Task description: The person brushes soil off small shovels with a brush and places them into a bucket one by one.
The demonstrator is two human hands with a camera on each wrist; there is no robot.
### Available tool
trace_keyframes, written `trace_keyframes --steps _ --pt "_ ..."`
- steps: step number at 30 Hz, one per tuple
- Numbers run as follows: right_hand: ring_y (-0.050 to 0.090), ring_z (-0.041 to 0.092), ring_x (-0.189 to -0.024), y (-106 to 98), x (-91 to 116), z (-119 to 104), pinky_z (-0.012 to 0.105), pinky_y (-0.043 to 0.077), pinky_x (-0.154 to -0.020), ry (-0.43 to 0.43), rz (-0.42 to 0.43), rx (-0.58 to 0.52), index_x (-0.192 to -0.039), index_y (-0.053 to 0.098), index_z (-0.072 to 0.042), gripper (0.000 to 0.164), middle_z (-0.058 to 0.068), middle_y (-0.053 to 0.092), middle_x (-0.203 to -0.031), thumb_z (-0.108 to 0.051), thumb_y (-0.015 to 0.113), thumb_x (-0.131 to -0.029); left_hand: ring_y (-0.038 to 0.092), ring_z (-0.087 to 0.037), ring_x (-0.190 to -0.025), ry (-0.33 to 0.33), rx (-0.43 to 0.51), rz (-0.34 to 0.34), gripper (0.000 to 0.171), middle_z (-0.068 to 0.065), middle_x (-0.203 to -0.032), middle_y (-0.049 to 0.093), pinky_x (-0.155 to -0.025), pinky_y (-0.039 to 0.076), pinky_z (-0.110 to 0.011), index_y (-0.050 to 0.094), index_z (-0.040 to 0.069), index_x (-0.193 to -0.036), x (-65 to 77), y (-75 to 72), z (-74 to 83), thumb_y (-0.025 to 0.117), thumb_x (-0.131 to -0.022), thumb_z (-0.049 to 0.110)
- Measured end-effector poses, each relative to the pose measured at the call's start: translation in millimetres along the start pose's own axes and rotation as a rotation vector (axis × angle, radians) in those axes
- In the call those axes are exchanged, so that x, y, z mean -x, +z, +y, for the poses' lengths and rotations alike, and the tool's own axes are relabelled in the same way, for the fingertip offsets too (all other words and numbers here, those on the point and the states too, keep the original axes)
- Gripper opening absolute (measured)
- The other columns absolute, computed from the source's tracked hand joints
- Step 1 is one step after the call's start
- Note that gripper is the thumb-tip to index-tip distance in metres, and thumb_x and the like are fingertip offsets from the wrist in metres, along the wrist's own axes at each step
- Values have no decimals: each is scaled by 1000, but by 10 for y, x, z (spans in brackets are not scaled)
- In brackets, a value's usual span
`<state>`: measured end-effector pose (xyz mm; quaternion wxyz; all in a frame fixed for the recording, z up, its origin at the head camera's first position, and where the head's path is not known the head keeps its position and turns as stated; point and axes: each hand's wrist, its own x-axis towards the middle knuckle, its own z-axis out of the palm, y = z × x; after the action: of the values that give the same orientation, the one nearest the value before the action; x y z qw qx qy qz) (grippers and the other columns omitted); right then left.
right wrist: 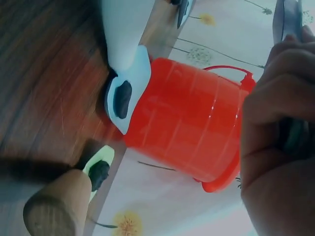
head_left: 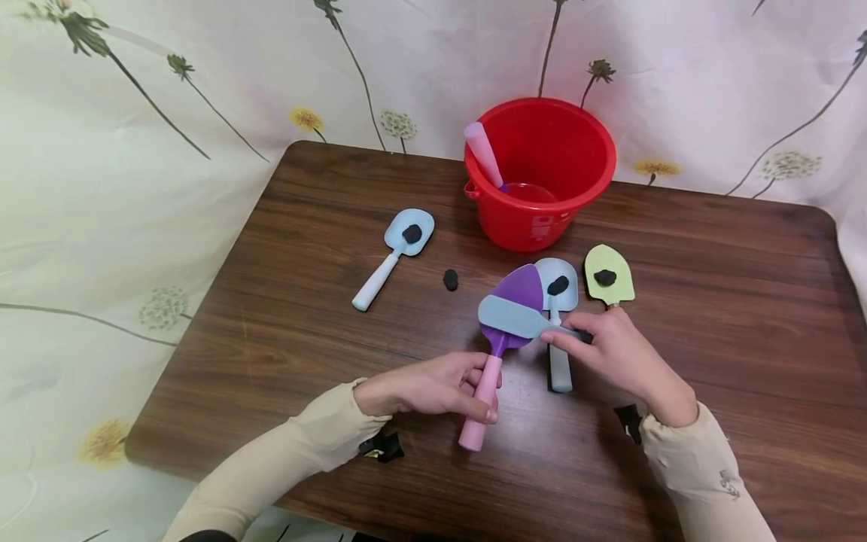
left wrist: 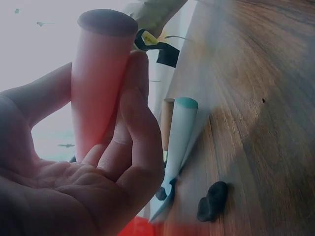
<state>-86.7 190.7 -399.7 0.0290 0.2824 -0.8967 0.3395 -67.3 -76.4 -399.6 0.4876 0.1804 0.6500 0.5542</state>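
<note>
Our left fingers [head_left: 477, 409] wrap the pink-handled purple trowel [head_left: 521, 282]; our right fingers [head_left: 574, 346] pinch the grey spatula [head_left: 511, 316], laid across the trowel's blade, above the counter [head_left: 305, 248]. We judge it best to brace the trowel and keep the spatula flat, clear of the blue scoop [head_left: 567, 272]. We cannot read the dark marking [head_left: 729, 484] on our right sleeve [head_left: 698, 459].

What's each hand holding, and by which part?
Left hand: purple shovel, by its pink handle. Right hand: grey-blue shovel, by its dark handle, near the blade.
</note>
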Motion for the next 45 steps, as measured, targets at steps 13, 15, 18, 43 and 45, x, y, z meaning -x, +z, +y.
trace_keyframes --steps 13,15,18,43,45 --pt "31 6 -45 -115 -12 104 20 28 -45 27 312 231 -69 63 -10 51 -7 39 -48 -55 55 -91 64 -8 -77 -5 31 6 39 -2 -87 67 -71 52 -21 45 -9 -114 7 -9 -11 68 -85 3" --pt "32 6 -45 -118 -7 101 20 29 -46 33 340 211 -69 64 -9 51 -7 41 -48 -53 56 -92 64 -8 -78 0 36 5 40 -3 -88 67 -72 52 -21 44 -10 -116 1 -10 -14 68 -85 2" --pt "35 2 -47 -108 10 68 16 30 -47 44 302 125 -72 68 -12 27 -10 46 -51 -35 72 -86 64 -8 -79 18 48 12 41 -5 -90 67 -73 52 -21 43 -10 -117 -15 -12 -17 67 -86 2" --pt "33 5 -49 -131 -76 -43 21 32 -48 68 127 237 -65 57 -17 27 -9 36 -51 -22 79 -79 65 -7 -78 9 108 11 34 -4 -88 69 -73 52 -21 45 -8 -111 -61 38 -26 66 -85 -1" --pt "33 5 -49 -140 -83 -25 21 32 -47 57 152 250 -68 60 -15 24 -8 38 -51 -22 79 -79 65 -7 -78 10 105 14 35 -5 -88 69 -73 52 -21 45 -8 -111 -56 37 -28 66 -85 -1"
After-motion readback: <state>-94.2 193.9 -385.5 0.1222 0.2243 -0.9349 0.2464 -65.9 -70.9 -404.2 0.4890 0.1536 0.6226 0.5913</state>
